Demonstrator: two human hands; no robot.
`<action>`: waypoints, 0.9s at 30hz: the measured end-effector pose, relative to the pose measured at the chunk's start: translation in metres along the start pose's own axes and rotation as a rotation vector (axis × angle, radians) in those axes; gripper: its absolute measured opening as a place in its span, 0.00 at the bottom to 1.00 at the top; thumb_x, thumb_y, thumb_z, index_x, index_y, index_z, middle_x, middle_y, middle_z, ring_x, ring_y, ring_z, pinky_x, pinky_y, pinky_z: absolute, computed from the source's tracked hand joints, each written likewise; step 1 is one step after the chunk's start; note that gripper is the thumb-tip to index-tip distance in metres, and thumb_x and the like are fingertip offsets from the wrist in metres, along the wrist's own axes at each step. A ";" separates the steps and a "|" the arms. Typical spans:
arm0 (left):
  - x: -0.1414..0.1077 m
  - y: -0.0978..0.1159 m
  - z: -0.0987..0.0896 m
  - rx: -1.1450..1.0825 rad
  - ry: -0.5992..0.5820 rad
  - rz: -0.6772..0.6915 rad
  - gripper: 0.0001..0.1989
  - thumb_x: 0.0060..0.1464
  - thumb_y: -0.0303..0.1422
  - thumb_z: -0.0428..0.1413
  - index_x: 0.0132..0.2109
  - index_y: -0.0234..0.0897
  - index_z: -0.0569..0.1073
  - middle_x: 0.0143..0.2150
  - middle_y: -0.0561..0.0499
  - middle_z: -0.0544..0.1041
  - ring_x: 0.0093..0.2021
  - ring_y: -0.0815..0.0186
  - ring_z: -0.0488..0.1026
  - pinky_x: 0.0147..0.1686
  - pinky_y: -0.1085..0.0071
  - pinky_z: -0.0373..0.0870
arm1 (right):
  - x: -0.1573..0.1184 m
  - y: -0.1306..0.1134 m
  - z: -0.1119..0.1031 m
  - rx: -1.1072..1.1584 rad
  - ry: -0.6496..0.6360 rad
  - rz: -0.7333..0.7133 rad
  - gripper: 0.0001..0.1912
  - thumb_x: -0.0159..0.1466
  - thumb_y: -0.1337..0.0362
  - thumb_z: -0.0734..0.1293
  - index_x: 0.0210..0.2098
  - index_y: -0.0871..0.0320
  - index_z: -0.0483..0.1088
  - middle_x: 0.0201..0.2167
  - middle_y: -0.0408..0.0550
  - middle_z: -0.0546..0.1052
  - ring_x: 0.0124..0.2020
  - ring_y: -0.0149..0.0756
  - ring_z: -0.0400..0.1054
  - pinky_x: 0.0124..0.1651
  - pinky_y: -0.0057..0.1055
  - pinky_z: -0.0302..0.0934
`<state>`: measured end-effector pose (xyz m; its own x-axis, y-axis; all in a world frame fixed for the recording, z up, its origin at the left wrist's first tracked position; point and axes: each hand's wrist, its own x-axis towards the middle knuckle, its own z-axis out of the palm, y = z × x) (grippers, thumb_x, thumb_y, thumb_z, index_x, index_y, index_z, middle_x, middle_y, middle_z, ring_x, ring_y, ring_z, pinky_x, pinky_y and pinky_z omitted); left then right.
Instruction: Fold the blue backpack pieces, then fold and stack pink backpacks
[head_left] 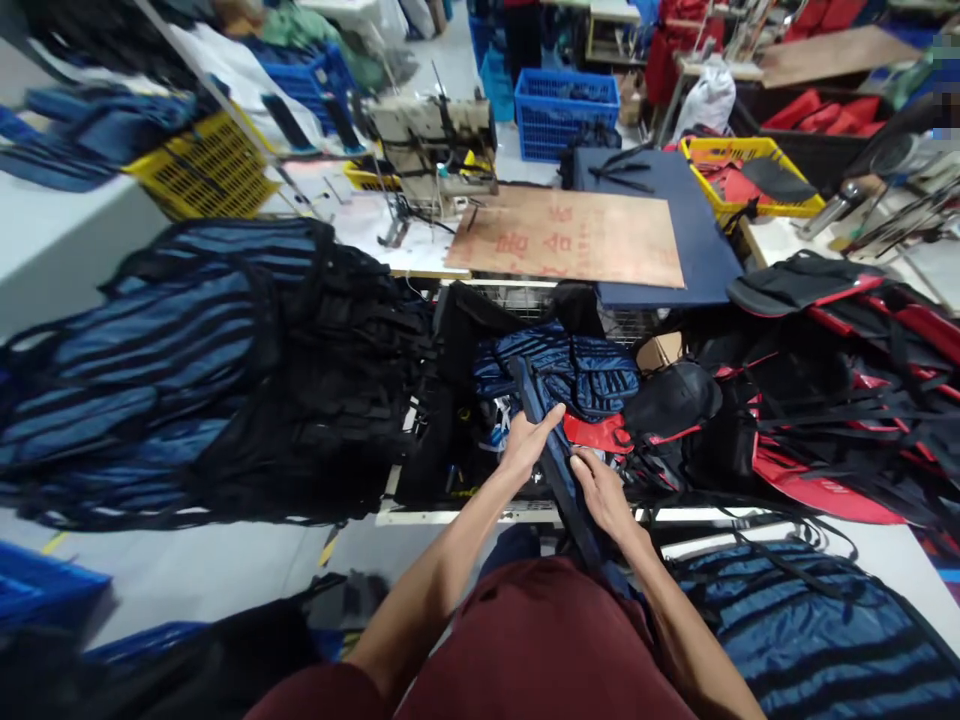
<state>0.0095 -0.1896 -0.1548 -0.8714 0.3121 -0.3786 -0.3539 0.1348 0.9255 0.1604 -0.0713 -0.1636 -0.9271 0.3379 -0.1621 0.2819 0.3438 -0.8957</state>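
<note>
A long, narrow dark blue and black fabric piece (pixel 555 460) runs from the bin down toward my body. My left hand (pixel 531 440) is closed on its upper part, with the thumb lying over it. Lower down, on its right edge, my right hand (pixel 598 485) grips the same piece with bent fingers. Just beyond my hands, blue and black striped fabric (pixel 600 370) lies in a black-lined bin. A red piece (pixel 600 433) and a dark rounded piece (pixel 675 400) are right of the hands.
Striped blue bags (pixel 172 350) are heaped at left, black and red bags (pixel 840 400) at right. Another striped bag (pixel 810 620) lies at lower right. Behind the bin are a cardboard sheet (pixel 570 235) and a sewing machine (pixel 431 145). The bin's pale front rail (pixel 435 517) crosses near my body.
</note>
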 end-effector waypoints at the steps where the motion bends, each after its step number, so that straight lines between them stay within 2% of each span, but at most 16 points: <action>1: -0.001 0.002 -0.002 -0.005 0.009 0.014 0.33 0.49 0.66 0.70 0.33 0.39 0.74 0.28 0.53 0.73 0.30 0.63 0.69 0.29 0.69 0.64 | -0.002 -0.005 0.003 -0.008 0.007 -0.012 0.24 0.80 0.43 0.58 0.51 0.52 0.77 0.47 0.51 0.84 0.48 0.46 0.78 0.53 0.38 0.67; 4: -0.001 0.010 -0.005 -0.040 0.010 0.052 0.38 0.47 0.72 0.67 0.32 0.40 0.71 0.26 0.54 0.69 0.28 0.64 0.65 0.27 0.69 0.61 | -0.003 -0.016 0.009 -0.065 0.014 -0.045 0.23 0.80 0.43 0.57 0.41 0.51 0.71 0.36 0.46 0.79 0.37 0.43 0.72 0.44 0.36 0.63; 7: -0.002 0.021 -0.004 -0.109 -0.035 0.102 0.38 0.50 0.72 0.65 0.38 0.38 0.76 0.31 0.51 0.74 0.32 0.62 0.70 0.31 0.68 0.67 | 0.005 -0.024 0.003 -0.126 0.027 -0.083 0.21 0.78 0.43 0.59 0.36 0.50 0.65 0.30 0.42 0.73 0.32 0.39 0.65 0.40 0.34 0.58; 10: -0.002 0.032 0.001 -0.172 -0.146 0.148 0.35 0.55 0.69 0.65 0.43 0.39 0.76 0.34 0.51 0.76 0.34 0.61 0.74 0.34 0.67 0.73 | 0.020 -0.031 -0.012 -0.082 0.097 -0.074 0.23 0.78 0.43 0.59 0.32 0.50 0.60 0.28 0.39 0.66 0.30 0.36 0.59 0.38 0.33 0.54; 13: -0.008 0.034 0.006 -0.154 -0.305 0.116 0.33 0.56 0.68 0.65 0.42 0.41 0.74 0.35 0.51 0.75 0.34 0.61 0.77 0.33 0.67 0.77 | 0.041 -0.035 -0.031 0.041 0.156 -0.045 0.25 0.77 0.41 0.59 0.31 0.51 0.59 0.28 0.37 0.62 0.31 0.34 0.56 0.37 0.32 0.53; 17: -0.032 0.017 0.008 -0.046 -0.468 0.021 0.35 0.55 0.69 0.64 0.43 0.38 0.77 0.35 0.50 0.77 0.33 0.60 0.80 0.30 0.69 0.76 | 0.064 -0.030 -0.048 0.087 0.249 -0.004 0.26 0.75 0.39 0.61 0.30 0.50 0.56 0.27 0.36 0.57 0.31 0.34 0.52 0.36 0.32 0.51; 20: -0.055 -0.002 0.003 0.048 -0.535 0.043 0.34 0.62 0.67 0.60 0.44 0.37 0.81 0.35 0.47 0.79 0.35 0.59 0.79 0.32 0.68 0.76 | 0.075 -0.021 -0.054 0.058 0.319 0.012 0.26 0.74 0.38 0.61 0.30 0.50 0.54 0.26 0.35 0.55 0.30 0.33 0.50 0.36 0.33 0.50; 24: -0.069 -0.028 -0.009 0.099 -0.559 0.057 0.33 0.67 0.64 0.56 0.46 0.38 0.86 0.39 0.44 0.83 0.42 0.57 0.80 0.44 0.64 0.78 | 0.086 -0.009 -0.064 0.047 0.375 0.037 0.27 0.73 0.36 0.61 0.30 0.50 0.55 0.26 0.35 0.56 0.30 0.34 0.52 0.35 0.33 0.50; 27: -0.060 -0.050 -0.023 0.078 -0.467 0.001 0.29 0.65 0.61 0.59 0.46 0.38 0.85 0.39 0.44 0.83 0.41 0.56 0.81 0.40 0.65 0.77 | 0.092 -0.002 -0.081 0.082 0.388 0.068 0.30 0.69 0.32 0.63 0.29 0.50 0.57 0.25 0.35 0.58 0.30 0.33 0.53 0.35 0.33 0.51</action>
<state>0.0716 -0.2369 -0.1783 -0.6191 0.6993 -0.3572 -0.3109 0.1994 0.9293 0.0942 0.0302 -0.1433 -0.7406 0.6685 -0.0678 0.3038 0.2432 -0.9211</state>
